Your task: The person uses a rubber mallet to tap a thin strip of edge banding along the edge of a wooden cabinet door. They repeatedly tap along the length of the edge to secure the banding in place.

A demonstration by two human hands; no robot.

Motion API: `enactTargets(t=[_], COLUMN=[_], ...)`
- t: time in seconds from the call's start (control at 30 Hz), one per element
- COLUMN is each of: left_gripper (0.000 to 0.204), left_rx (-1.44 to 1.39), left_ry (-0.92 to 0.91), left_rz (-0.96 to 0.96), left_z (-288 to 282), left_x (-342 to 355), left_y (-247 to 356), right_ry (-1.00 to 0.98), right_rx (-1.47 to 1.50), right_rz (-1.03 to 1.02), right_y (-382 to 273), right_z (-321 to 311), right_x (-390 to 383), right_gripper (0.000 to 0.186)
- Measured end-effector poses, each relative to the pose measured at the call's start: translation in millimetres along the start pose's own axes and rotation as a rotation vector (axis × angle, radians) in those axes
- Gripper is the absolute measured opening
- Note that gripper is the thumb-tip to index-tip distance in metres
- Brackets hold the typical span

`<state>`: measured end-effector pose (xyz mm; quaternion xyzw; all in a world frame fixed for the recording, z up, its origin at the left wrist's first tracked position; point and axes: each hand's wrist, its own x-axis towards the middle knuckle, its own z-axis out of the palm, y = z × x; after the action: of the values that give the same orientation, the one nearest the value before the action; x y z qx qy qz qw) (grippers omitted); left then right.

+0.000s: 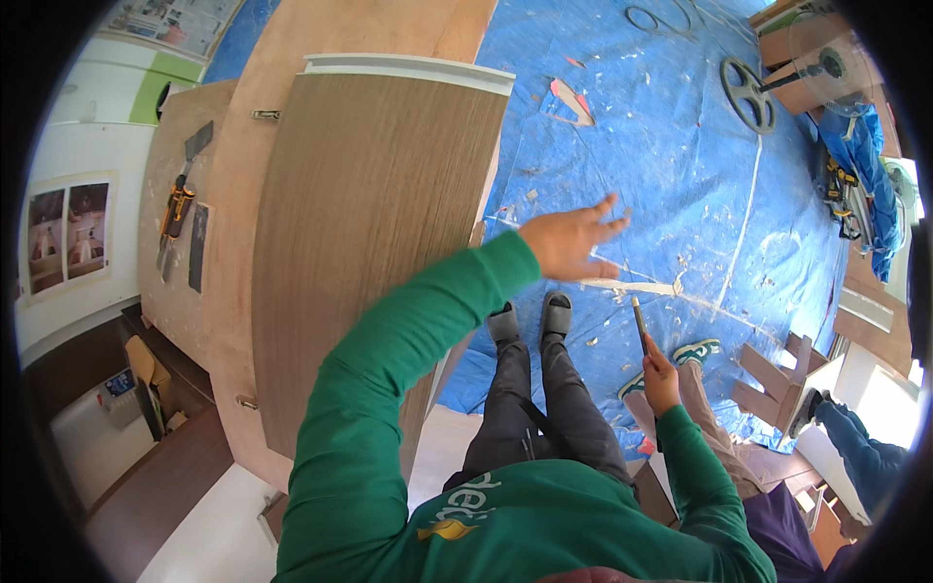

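- In right fingers (659, 356): slim tool (639, 323), gripped above blue floor sheeting (671, 175).
- Left fingers (598, 210): spread, blurred, over sheeting.
- Across brown panel (374, 185): green left sleeve (403, 325).
- Beneath panel: plywood surface (235, 214); scraper (198, 142) farther left.
- Upper right: fan (829, 64).
- Lower right: co-workers' legs (860, 445).

From afar I have the panel (369, 185) on the worktop (233, 253), left of the floor sheet (651, 155); hand tools (181, 199) lie farther left, the fan (826, 66) stands far right

Left hand (575, 241): free air above blue sheet (671, 165), ahead and right; brown panel (379, 194) blocks left. Right hand (661, 377): thin stick (639, 321) juts ahead, co-worker's 2 shoes (696, 352) just beside, planks (763, 365) farther right. Gap between 2 hands passable.
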<state>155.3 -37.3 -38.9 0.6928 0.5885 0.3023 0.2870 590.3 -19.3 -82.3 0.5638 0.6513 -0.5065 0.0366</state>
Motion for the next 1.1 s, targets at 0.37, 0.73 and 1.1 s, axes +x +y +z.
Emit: enactTargets(t=[0.37,0.73,1.1], left_gripper=[0.077,0.075,0.036], left_rx=[0.861,0.674,0.493], left_ry=[0.304,0.316,0.668], left_rz=[-0.465,-0.307,-0.105], left_z=[-94.9,-98.3,-97.4], left_x=[-24.7,-40.3,-27.6], left_y=[-39.4,-28.4,-42.8], right_ry=[-0.07,-0.177,-0.187], right_rx=[0.184,0.229,0.47], right_rz=[-0.014,-0.046,-0.325], right_y=[7.2,-72.0,-276.9], right_z=[11.7,34.0,96.0], right_x=[21.9,24.5,89.6], right_gripper=[0.047,0.047,0.052])
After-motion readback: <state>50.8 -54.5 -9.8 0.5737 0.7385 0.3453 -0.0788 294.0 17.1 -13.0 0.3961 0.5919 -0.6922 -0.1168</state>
